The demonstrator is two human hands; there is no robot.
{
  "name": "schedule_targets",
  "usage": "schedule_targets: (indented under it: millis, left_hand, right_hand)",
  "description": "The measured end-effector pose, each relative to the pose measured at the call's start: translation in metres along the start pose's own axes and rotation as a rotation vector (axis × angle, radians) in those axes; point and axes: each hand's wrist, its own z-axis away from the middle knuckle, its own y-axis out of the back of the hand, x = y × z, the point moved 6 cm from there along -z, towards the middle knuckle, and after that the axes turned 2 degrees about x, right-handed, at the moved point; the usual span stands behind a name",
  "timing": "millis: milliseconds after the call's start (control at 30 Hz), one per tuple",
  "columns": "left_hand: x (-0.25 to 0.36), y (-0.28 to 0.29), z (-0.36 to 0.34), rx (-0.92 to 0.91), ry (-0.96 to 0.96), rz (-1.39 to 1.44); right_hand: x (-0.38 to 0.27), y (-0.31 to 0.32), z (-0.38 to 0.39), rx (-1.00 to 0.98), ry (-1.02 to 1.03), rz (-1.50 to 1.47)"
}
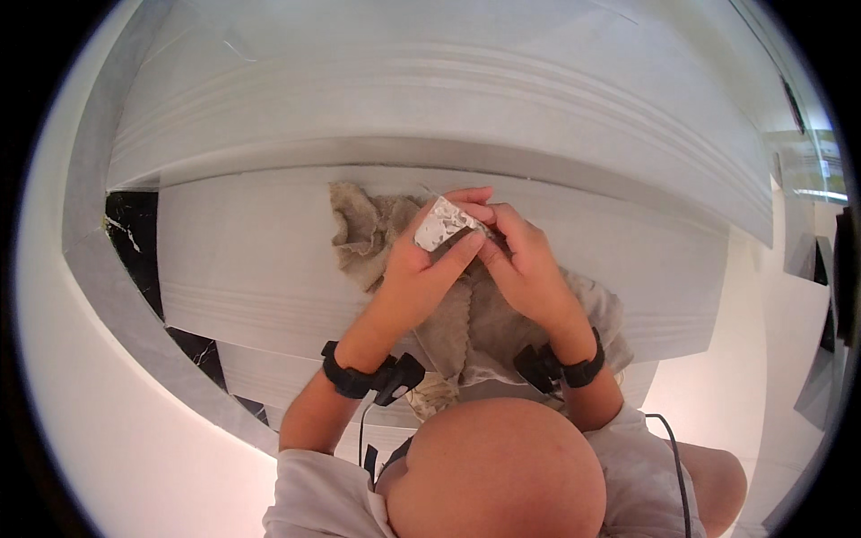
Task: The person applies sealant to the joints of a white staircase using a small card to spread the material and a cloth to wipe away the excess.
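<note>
My left hand (429, 269) and my right hand (525, 260) are closed together around a small white rectangular piece (438, 221) with mottled grey patches, its thumbs meeting near the lower edge. A thin pale strip or edge sticks up at its upper left; I cannot make out what it is. Under and behind both hands lies a crumpled grey-beige cloth (354, 233), spread further down to the right between my forearms. Each wrist wears a black strap with a device.
Pale grey stone steps (224, 251) rise in front of me, the higher one (430, 99) beyond. A grey border (90, 260) with black marbled panels (134, 251) runs along the left. A lighter surface (735, 359) lies at right. My rounded bare skin (489, 466) fills the bottom middle.
</note>
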Motion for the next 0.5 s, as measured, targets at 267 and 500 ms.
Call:
schedule_targets:
  millis: [267, 500]
  left_hand:
    - [-0.016, 0.007, 0.009, 0.073, 0.111, -0.169]
    - [-0.005, 0.003, 0.006, -0.024, 0.06, -0.464]
  right_hand:
    - [0.001, 0.033, -0.004, 0.056, -0.136, 0.115]
    - [-0.002, 0.045, -0.004, 0.096, 0.136, 0.321]
